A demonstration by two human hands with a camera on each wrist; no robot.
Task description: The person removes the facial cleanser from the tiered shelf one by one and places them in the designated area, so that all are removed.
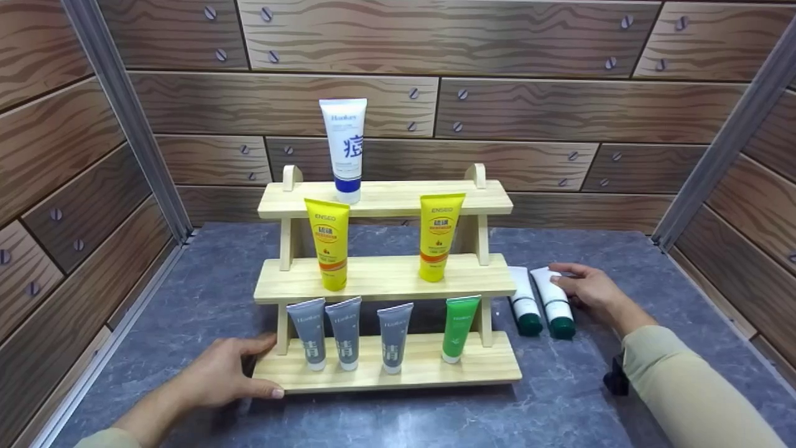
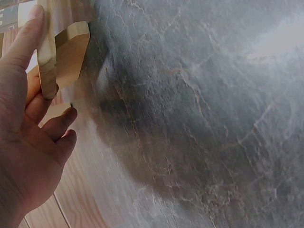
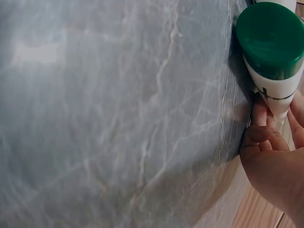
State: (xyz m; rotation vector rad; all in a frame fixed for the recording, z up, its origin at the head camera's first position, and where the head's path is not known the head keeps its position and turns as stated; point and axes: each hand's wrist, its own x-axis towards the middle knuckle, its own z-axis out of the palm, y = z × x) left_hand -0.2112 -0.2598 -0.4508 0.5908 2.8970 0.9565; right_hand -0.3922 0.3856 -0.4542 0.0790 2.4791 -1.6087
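Observation:
A three-tier wooden display stand (image 1: 435, 373) stands in the middle of the table. My left hand (image 1: 227, 373) grips the left end of its bottom shelf; in the left wrist view thumb and fingers (image 2: 28, 35) lie on opposite sides of the board. To the right of the stand, two white tubes with dark green caps lie side by side. My right hand (image 1: 594, 292) holds the outer white tube (image 1: 552, 292) near its flat end. In the right wrist view, the green cap (image 3: 270, 40) hides part of that grip. The inner white tube (image 1: 523, 298) lies nearest the stand.
On the top shelf stands a white-and-blue tube (image 1: 345, 146). The middle shelf bears a left yellow tube (image 1: 329, 242) and a right yellow tube (image 1: 440, 236). Grey tubes (image 1: 345, 333) and a green tube (image 1: 460, 326) stand on the bottom shelf. Wood-patterned walls (image 1: 559, 106) enclose the table.

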